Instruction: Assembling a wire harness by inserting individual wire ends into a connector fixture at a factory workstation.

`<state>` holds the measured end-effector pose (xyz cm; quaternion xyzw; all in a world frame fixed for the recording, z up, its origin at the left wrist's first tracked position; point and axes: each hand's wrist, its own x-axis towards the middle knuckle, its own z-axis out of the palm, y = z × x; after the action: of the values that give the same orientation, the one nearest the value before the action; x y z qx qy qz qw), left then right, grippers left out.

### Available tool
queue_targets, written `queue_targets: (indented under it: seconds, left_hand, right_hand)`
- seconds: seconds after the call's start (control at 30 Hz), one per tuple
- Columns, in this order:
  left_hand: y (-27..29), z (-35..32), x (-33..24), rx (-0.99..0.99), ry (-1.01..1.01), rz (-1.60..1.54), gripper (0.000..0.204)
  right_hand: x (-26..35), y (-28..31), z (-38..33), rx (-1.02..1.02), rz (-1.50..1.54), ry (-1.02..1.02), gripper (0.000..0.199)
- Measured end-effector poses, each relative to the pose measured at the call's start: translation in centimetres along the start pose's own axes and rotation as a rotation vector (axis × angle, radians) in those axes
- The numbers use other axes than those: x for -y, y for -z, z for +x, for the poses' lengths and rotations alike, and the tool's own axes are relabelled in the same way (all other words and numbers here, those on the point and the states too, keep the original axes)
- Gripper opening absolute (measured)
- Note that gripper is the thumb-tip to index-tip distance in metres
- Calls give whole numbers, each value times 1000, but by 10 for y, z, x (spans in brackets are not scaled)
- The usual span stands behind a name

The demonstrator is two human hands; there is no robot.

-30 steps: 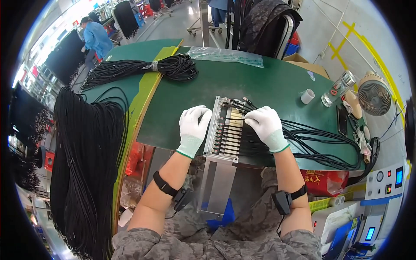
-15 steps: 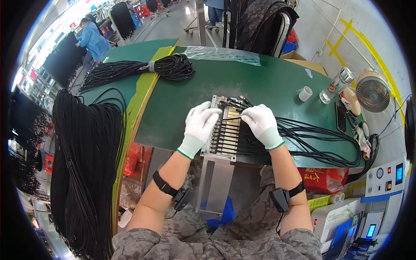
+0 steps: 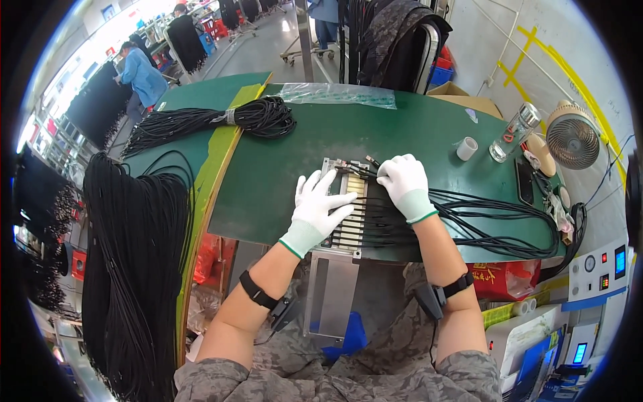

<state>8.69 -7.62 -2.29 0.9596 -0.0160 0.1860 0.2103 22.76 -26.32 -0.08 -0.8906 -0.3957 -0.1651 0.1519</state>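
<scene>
perhaps the left hand (image 3: 315, 206), spread open over the jig (image 3: 354, 186), could drag cables (image 3: 383, 220) loose; the right hand (image 3: 404, 179) is curled, grip unclear.

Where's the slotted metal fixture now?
Head view, near centre: the slotted metal fixture lies at the near edge of the green table, partly under the left hand, black cables to its right.

The left gloved hand (image 3: 317, 206) hides part of the slotted fixture (image 3: 357, 182). Whether the right gloved hand (image 3: 383, 175) grips the cable end (image 3: 372, 161) is too small to tell. The top edge cuts off a distant person (image 3: 324, 12).
</scene>
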Motion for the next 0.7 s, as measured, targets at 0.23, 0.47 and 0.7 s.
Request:
queue_targets:
  seconds: [0.23, 0.47, 0.7]
  left_hand:
    - [5, 3, 8, -113, 72, -357, 21]
    - [7, 10, 14, -399, 251, -544, 13]
    - [8, 5, 6, -388, 61, -567, 11]
  right_hand:
    - [-8, 3, -1, -79, 90, -47, 10]
    - [-10, 21, -4, -157, 386, 76, 9]
    - [36, 24, -8, -215, 427, 218, 14]
